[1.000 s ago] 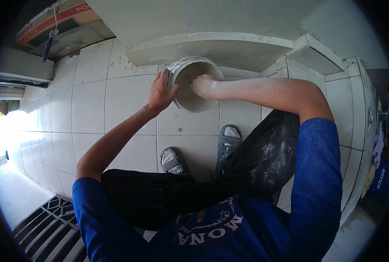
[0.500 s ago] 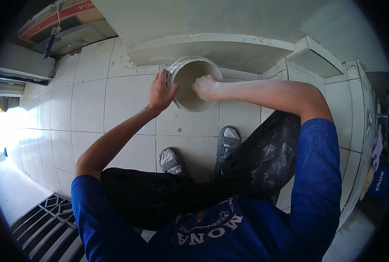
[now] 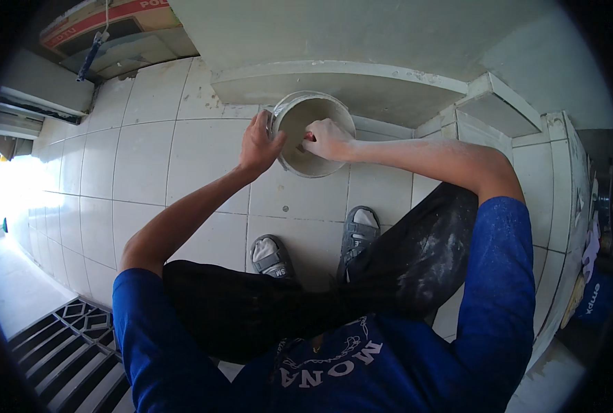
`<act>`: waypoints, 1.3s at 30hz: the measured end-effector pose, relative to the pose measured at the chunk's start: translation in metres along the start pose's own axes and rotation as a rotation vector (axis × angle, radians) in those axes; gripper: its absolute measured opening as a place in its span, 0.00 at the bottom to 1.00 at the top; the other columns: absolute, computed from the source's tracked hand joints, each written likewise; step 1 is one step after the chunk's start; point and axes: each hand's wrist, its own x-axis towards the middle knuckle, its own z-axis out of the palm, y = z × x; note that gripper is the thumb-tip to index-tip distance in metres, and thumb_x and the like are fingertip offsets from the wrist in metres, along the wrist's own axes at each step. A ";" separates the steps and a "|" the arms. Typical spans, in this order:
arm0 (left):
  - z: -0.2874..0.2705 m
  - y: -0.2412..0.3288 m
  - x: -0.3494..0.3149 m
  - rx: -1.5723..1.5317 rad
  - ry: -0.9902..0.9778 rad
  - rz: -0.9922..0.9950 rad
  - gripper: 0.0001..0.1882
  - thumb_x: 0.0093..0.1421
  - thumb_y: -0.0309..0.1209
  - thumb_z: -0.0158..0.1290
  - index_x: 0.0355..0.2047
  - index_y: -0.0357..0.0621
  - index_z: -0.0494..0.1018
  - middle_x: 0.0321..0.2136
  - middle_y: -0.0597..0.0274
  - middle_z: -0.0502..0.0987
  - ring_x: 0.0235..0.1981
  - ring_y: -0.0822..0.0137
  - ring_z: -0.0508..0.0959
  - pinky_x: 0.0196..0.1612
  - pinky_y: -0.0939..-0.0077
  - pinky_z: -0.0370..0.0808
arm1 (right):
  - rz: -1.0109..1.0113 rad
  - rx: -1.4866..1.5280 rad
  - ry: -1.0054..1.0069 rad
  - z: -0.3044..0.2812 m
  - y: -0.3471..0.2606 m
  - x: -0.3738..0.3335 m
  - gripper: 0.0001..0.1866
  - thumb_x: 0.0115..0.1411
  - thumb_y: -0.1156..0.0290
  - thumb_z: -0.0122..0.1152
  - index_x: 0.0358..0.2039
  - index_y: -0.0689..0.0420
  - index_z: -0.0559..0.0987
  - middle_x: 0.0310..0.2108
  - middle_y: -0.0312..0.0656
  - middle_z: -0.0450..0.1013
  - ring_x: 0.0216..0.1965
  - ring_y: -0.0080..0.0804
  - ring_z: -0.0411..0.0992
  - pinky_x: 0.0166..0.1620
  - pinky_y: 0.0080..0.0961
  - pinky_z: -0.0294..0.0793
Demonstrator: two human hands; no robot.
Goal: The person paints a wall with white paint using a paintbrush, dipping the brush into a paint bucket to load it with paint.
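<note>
A whitish bucket (image 3: 318, 107) with a smeared rim stands on the tiles in front of me, close to the wall ledge. My left hand (image 3: 259, 146) is closed on its left rim, the thumb over the edge. Inside the opening, my dusty right hand (image 3: 331, 141) is closed around a red-handled tool (image 3: 310, 136). The tool's lower part is down in the bucket, and its kind is hard to make out. A pale, off-white coating covers the bucket's inside; its depth is unclear.
Behind the bucket runs a low ledge (image 3: 341, 86), with a boxy step (image 3: 498, 107) to its right. My sandalled feet (image 3: 272, 257) are just this side. A dark slatted grate (image 3: 72, 351) lies at lower left. A blue-handled roller (image 3: 91, 56) hangs near a cardboard box (image 3: 124, 27).
My right hand has risen a little within the bucket and turned, so the red handle now shows. My left hand keeps its hold on the rim. The whole view has shifted slightly.
</note>
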 end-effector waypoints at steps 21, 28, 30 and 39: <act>-0.013 -0.057 -0.004 -0.035 0.226 -0.317 0.15 0.55 0.34 0.46 0.37 0.33 0.63 0.33 0.40 0.70 0.38 0.42 0.71 0.41 0.54 0.67 | 0.251 0.994 0.300 -0.063 0.011 0.028 0.13 0.63 0.59 0.47 0.31 0.57 0.70 0.25 0.44 0.76 0.20 0.26 0.76 0.14 0.16 0.68; -0.013 -0.065 -0.001 -0.038 0.231 -0.325 0.16 0.55 0.34 0.46 0.37 0.33 0.64 0.33 0.39 0.70 0.39 0.42 0.70 0.43 0.54 0.67 | 0.403 1.143 0.261 -0.079 0.012 0.036 0.18 0.61 0.56 0.44 0.32 0.60 0.71 0.25 0.47 0.77 0.22 0.29 0.77 0.17 0.16 0.70; -0.013 -0.067 0.001 -0.029 0.202 -0.328 0.17 0.56 0.35 0.47 0.39 0.33 0.64 0.35 0.39 0.70 0.40 0.42 0.70 0.45 0.54 0.67 | 0.394 1.118 0.274 -0.078 0.018 0.034 0.18 0.61 0.56 0.44 0.32 0.60 0.71 0.25 0.47 0.77 0.22 0.29 0.76 0.17 0.16 0.70; -0.018 -0.068 0.006 -0.040 0.195 -0.339 0.15 0.56 0.34 0.47 0.38 0.33 0.65 0.36 0.39 0.71 0.40 0.42 0.71 0.45 0.53 0.67 | 0.365 1.048 0.184 -0.071 0.030 0.034 0.14 0.62 0.57 0.43 0.31 0.55 0.69 0.24 0.46 0.76 0.21 0.28 0.76 0.17 0.17 0.70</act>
